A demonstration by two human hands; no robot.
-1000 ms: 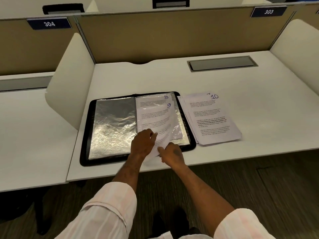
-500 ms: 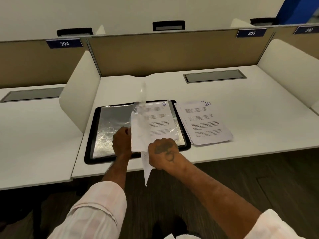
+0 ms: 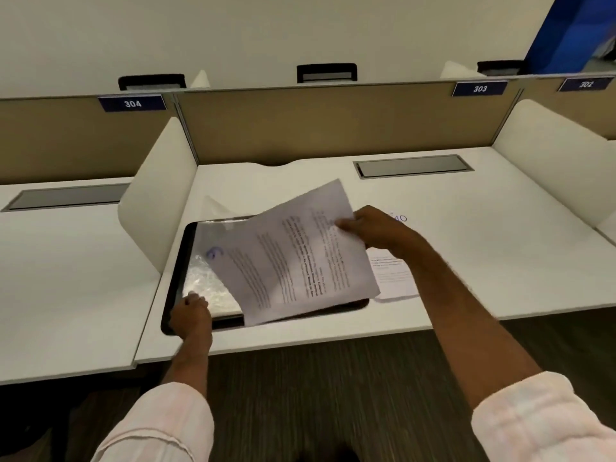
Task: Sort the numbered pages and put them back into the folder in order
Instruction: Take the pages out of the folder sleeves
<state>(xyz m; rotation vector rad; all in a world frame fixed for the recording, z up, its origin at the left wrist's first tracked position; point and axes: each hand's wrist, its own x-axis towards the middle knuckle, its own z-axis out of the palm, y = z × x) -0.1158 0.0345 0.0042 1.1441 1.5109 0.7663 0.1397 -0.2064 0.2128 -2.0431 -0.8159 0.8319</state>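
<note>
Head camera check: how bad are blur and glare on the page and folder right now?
Head view: motion blur smears the page in the right hand, text unreadable; glare whitens the plastic sleeve of the folder near the left hand; wide-angle bows the desk edges.
</note>
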